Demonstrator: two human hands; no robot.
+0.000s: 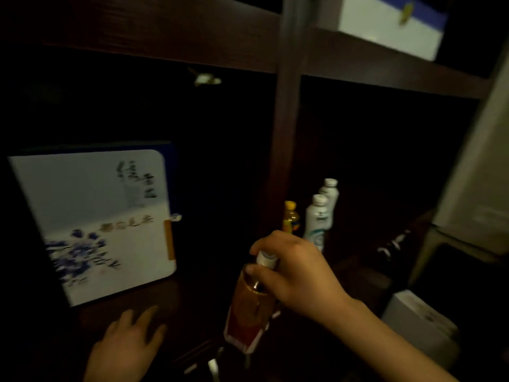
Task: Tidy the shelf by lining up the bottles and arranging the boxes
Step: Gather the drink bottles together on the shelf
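Her right hand (292, 268) pinches the tea bottle (252, 304) by its neck above the shelf (170, 296), left hand (129, 343) spread empty; swung carelessly, it might topple the white bottles (319, 216), I think.

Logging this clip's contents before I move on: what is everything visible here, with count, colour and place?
Shelf: one, dark brown wood, fills the view.
Flat box: one, white with blue flowers, upright in left bay.
White bottles: two, right bay, one behind the other.
Yellow-capped bottle: one, orange, beside them.
Amber bottle: one, red label, white cap, centre front.
Top box: one, white and blue, upper shelf.
Small box: one, white, lower right.
Left hand: open, low by flat box.
Right hand: grip on amber bottle's neck.
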